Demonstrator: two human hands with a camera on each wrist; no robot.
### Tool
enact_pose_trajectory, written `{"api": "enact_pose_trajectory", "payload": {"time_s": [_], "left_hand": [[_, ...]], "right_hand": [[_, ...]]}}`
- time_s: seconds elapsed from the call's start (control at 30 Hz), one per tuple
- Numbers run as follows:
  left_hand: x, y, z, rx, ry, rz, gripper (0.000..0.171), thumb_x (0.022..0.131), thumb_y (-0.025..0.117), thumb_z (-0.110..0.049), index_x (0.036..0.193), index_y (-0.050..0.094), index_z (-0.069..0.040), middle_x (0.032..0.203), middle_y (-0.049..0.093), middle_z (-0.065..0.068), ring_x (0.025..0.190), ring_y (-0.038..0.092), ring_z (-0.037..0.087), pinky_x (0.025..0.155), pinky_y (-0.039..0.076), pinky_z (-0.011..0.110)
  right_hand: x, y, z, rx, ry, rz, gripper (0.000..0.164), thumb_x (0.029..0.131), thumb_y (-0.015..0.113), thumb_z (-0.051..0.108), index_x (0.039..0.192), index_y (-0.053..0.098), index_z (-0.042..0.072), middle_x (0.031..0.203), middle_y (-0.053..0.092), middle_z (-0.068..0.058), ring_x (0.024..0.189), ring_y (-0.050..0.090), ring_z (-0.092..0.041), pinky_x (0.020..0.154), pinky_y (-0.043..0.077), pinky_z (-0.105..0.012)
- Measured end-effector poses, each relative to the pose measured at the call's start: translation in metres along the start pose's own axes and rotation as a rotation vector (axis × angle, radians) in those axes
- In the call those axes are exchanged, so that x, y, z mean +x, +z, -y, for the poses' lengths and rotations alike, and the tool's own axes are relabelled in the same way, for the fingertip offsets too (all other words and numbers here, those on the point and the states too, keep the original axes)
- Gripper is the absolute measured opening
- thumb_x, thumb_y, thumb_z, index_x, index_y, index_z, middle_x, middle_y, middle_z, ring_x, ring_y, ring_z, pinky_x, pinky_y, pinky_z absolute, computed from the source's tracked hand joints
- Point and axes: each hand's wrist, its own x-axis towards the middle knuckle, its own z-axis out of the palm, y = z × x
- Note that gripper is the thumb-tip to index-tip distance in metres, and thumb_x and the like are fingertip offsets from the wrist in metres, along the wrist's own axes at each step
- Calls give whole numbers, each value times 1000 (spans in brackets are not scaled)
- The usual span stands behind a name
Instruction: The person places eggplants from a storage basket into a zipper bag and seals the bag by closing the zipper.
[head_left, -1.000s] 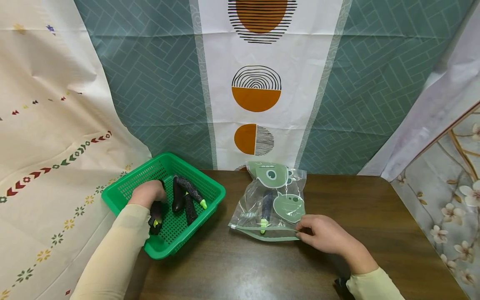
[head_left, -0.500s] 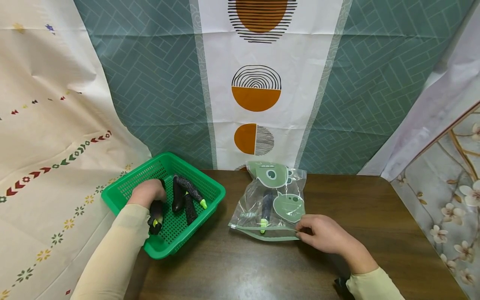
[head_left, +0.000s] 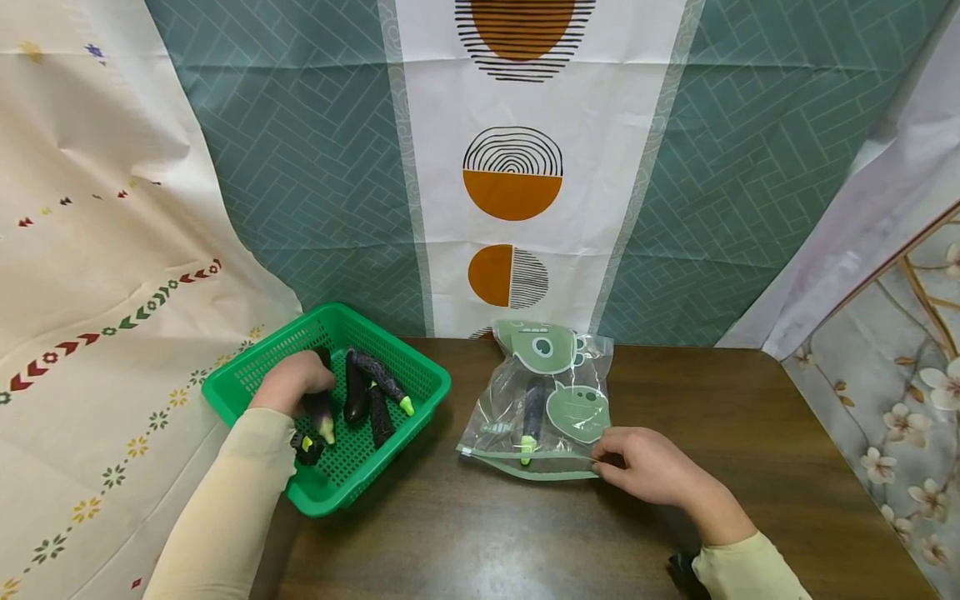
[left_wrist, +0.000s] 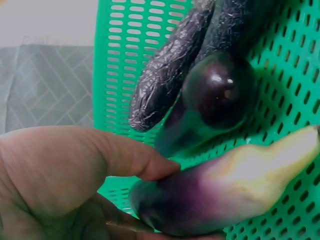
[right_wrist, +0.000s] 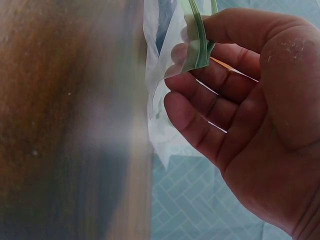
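Note:
My left hand (head_left: 288,383) reaches into a green plastic basket (head_left: 318,500). It grips a purple eggplant (left_wrist: 200,200) with a pale yellowish stem end, thumb on top and fingers beneath, as the left wrist view shows. Close by in the basket lie a smooth dark eggplant (left_wrist: 222,90) and dark, wrinkled long vegetables (left_wrist: 162,75). On the table, my right hand (head_left: 648,467) pinches the green-edged opening of a clear zip bag (head_left: 577,415) at its right corner, between thumb and fingers. Inside the bag lies one dark long vegetable (head_left: 534,408) with a light green tip.
The brown wooden table (head_left: 480,542) ends at a patterned cloth backdrop (head_left: 322,167) behind the bag. A cream cloth (head_left: 135,333) hangs beside the basket on the left. A small black piece (head_left: 307,450) shows by the left cuff.
My left hand has shifted slightly, and the eggplant's pale end has swung right, away from the cuff. The right hand still holds the bag's corner in the same place.

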Motion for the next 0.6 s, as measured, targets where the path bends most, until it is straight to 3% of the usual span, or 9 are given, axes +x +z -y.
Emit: {"api": "enact_pose_trajectory", "payload": {"time_s": [0.2, 0.47, 0.6], "left_hand": [[3, -1, 2, -38, 18, 1, 16, 101, 58, -13, 91, 63, -1, 90, 64, 19, 69, 67, 32, 57, 56, 41], [-2, -6, 0, -43, 79, -37, 40, 107, 58, -25, 118, 61, 13, 103, 67, 29, 73, 78, 37, 68, 67, 49], [-4, -7, 2, -80, 101, -64, 45, 108, 58, -29, 120, 58, 15, 102, 68, 29, 72, 78, 36, 68, 67, 48]], "right_hand": [[1, 0, 0, 1, -5, 5, 14, 98, 84, 14, 98, 79, 27, 93, 64, 22, 81, 58, 1, 73, 57, -33], [1, 0, -1, -9, 11, 15, 14, 98, 83, 15, 97, 78, 27, 92, 63, 22, 80, 57, -1, 73, 56, -32], [1, 0, 0, -4, 13, 20, 14, 98, 83, 15, 97, 78, 28, 92, 62, 22, 80, 57, -1, 73, 56, -32]]}}
